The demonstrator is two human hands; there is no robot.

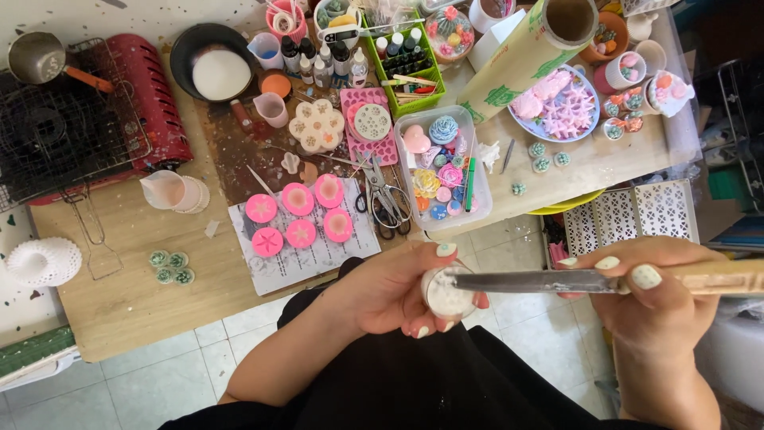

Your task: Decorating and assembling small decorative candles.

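Head view: left hand (398, 291) cups small round white mould (446, 293) above lap; right hand (637, 291) grips knife (541, 280), blade on its rim. Risk: blade slips, nicks fingers.

Green-printed wrap roll (521, 60) and clear plastic box (442, 167) on table (135, 302).

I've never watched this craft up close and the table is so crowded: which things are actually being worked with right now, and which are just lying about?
In use:
- left hand cupping a small round white piece
- right hand holding a knife, blade tip on that piece

Lying about:
- pink round moulds on a printed sheet
- scissors
- clear box of coloured shapes
- green tray of small bottles
- red wire-topped stove
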